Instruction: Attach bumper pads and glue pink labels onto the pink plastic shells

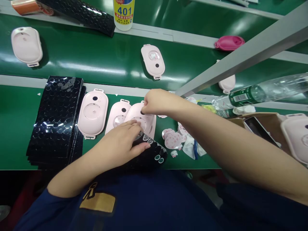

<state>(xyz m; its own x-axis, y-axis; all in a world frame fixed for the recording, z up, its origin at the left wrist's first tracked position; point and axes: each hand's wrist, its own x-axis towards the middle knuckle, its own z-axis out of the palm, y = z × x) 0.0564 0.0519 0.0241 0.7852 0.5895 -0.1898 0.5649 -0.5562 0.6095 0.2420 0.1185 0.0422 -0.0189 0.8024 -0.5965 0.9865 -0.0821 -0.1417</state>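
My left hand (127, 136) lies with extended fingers on the lower part of a pale pink oval plastic case (146, 120), its thumb stretched over a black bubble-wrap piece (156, 152). At the top of that same case, my right hand (154, 101) is closed, with its fingertips at a dark round spot. Whatever its fingers pinch is hidden. The case overlaps another pink case (116, 115) on its left, and part of a further one shows beneath it. A separate pink case (93, 114) with a round recess lies farther left.
Stacked black bubble-wrap bags (57, 118) lie at left. Pink printed stickers (174, 139) are right of my hands, near a cardboard box (267, 120) and plastic bottle (255, 93). A grey metal bar (240, 48) crosses above the green belt (96, 61), which carries several cases. A glue bottle (124, 14) stands behind.
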